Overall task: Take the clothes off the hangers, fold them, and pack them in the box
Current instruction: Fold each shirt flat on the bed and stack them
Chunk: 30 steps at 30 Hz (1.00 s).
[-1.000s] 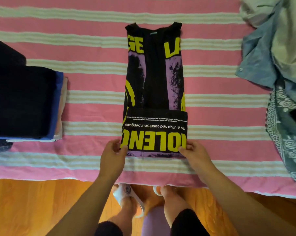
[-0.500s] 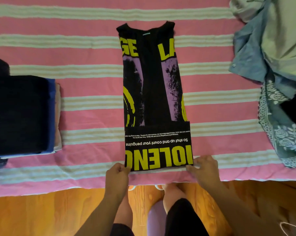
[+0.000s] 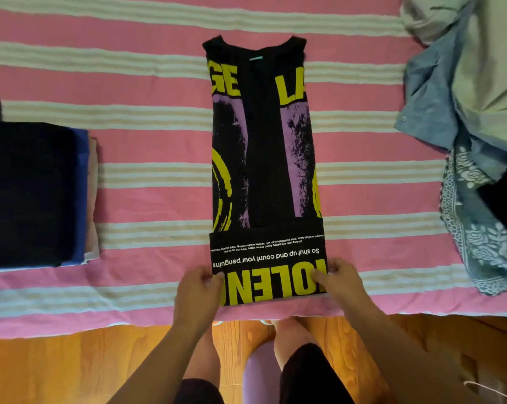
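Observation:
A black T-shirt (image 3: pixel 264 158) with yellow and purple print lies lengthwise on the pink striped bed cover (image 3: pixel 147 147), its sides folded in and its hem turned up over the body. My left hand (image 3: pixel 198 290) pinches the near left corner of the folded hem. My right hand (image 3: pixel 338 282) pinches the near right corner. No box and no hangers are in view.
A stack of folded clothes (image 3: pixel 33 196), dark on top, sits at the left. A loose heap of garments (image 3: pixel 473 112) covers the right side, with a floral cloth (image 3: pixel 476 228) hanging toward the bed's edge. Wooden floor (image 3: pixel 71 368) and my legs lie below.
Both hands have shifted from just below the hem fold onto its near corners, thumbs now on top of the print. The shirt lies as before.

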Each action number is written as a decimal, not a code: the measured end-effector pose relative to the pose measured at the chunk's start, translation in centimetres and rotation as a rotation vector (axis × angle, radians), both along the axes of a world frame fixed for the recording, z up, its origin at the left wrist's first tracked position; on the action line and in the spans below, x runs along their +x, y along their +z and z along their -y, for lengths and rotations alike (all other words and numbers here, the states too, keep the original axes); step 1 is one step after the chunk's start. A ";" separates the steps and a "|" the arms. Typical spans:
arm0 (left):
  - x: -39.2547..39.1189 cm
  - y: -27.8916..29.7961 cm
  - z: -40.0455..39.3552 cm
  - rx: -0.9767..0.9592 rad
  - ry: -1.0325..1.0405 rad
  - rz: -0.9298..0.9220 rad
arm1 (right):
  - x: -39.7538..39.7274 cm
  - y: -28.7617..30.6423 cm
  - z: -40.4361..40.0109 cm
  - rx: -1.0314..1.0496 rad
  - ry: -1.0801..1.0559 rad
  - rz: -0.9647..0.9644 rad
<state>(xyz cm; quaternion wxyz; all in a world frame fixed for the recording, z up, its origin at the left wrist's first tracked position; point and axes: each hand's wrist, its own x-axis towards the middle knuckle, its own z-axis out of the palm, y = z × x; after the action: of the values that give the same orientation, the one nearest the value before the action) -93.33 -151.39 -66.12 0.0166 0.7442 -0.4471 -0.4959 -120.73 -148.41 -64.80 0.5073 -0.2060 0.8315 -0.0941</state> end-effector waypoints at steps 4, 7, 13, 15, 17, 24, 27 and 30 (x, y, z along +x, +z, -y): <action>-2.1 -0.4 5.4 -0.090 0.141 -0.132 | -0.6 -0.6 6.7 -0.160 -0.050 0.029; -2.3 -1.6 8.5 -0.169 0.183 -0.097 | -1.7 -2.1 9.9 -0.165 0.160 -0.047; -1.1 -1.7 9.7 -0.145 -0.186 -0.096 | -2.8 -1.9 10.8 -0.239 0.397 -0.175; -0.4 -2.2 9.4 -0.212 -0.431 -0.001 | -2.5 -1.9 10.1 -0.239 0.605 -0.160; 0.0 -2.4 9.5 -0.270 -0.466 0.032 | -2.6 -2.4 9.9 -0.262 0.810 -0.229; -1.9 -0.9 14.8 -0.344 -0.342 0.084 | -3.4 -1.4 13.8 -0.306 0.843 -0.379; -3.5 -0.3 23.7 -0.406 -0.058 0.020 | -3.6 -1.3 22.7 -0.454 0.580 -0.403; -5.5 -1.8 35.1 -0.337 0.100 -0.103 | -4.9 -2.6 35.1 -0.458 0.128 -0.189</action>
<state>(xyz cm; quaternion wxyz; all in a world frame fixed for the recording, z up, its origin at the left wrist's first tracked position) -98.88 -186.53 -67.91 0.1885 0.7259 -0.4849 -0.4499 -125.68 -183.53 -67.39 0.3722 -0.3758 0.8175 -0.2279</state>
